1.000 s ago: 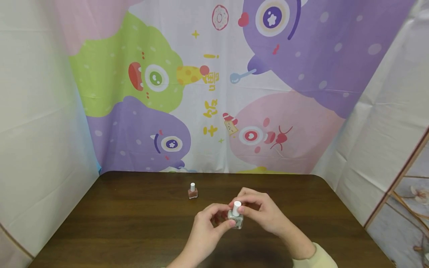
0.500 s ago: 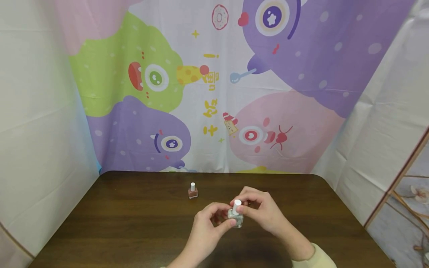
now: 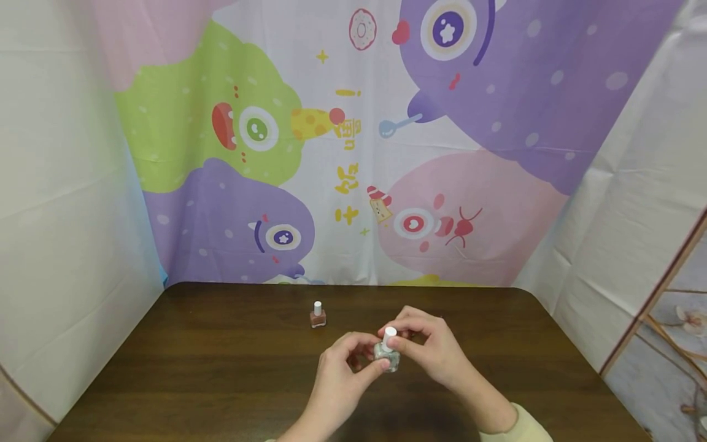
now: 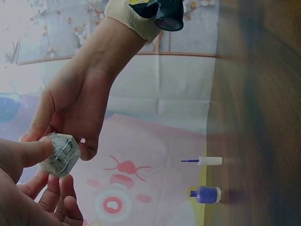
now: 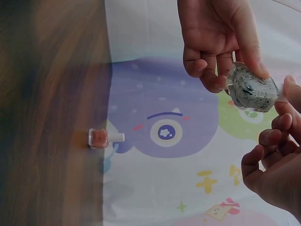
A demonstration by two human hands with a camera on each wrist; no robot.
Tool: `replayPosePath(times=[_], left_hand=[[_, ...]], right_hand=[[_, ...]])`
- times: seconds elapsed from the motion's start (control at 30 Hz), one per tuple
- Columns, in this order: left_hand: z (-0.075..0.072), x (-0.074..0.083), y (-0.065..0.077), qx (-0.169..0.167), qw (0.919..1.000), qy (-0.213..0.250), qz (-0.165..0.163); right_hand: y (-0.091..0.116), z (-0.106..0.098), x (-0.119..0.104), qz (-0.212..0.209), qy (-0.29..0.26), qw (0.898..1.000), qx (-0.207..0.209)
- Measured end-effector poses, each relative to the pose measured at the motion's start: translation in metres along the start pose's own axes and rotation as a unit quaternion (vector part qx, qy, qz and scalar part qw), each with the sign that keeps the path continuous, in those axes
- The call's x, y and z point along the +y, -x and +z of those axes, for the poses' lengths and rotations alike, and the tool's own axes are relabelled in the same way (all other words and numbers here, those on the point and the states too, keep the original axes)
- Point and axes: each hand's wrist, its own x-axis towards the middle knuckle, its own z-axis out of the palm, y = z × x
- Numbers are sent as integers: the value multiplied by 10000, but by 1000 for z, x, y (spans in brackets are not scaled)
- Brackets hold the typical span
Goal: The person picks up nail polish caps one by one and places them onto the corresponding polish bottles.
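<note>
My left hand point(image 3: 338, 376) pinches the glass body of the speckled bottle point(image 3: 389, 357) between thumb and fingers; my right hand point(image 3: 433, 345) pinches its white cap point(image 3: 390, 335) from the other side, thumb toward me; the bottle hangs between my two hands, off the table point(image 3: 221, 362), cap uppermost and leaning a little to the right. Against a second ago the bottle sits slightly higher in the head view and a touch further left, and my right hand and cream sleeve point(image 3: 519, 425) shift with it; the grip of both hands is the same as then; the cap still meets the neck, and whether it has turned I cannot tell.

Through the glass I see pale contents with dark flecks, clearest from my right wrist; the lower fingers of that hand curl loosely below the cap.

The brownish-pink bottle point(image 3: 317, 318) stands capped on the table beyond my left hand, just where it was; from my left wrist I also see a purple bottle point(image 4: 207, 194), uncapped and upright, and just beside it, apart, a white brush cap point(image 4: 210, 161) standing with its purple brush upward; the cartoon-printed curtain point(image 3: 359, 258) hangs behind the table.
</note>
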Motion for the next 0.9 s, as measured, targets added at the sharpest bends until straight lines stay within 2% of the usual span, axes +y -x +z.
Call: replayPosePath(times=[0.2, 0.33, 0.53, 0.63, 0.9], left_hand=[[1, -1, 0, 44, 10000, -34, 35], [1, -2, 0, 6, 10000, 55, 13], [-4, -3, -3, -17, 9999, 134, 53], [-8, -2, -6, -44, 9999, 93, 76], [-25, -1, -18, 40, 9998, -42, 214]], right_hand=[[0, 0, -1, 69, -4, 10000, -16], [0, 0, -1, 58, -53, 9998, -182], [-3, -5, 1, 50, 357, 9984, -440], [-5, -12, -1, 91, 570, 9977, -351], [-9, -35, -4, 356, 719, 9968, -65]])
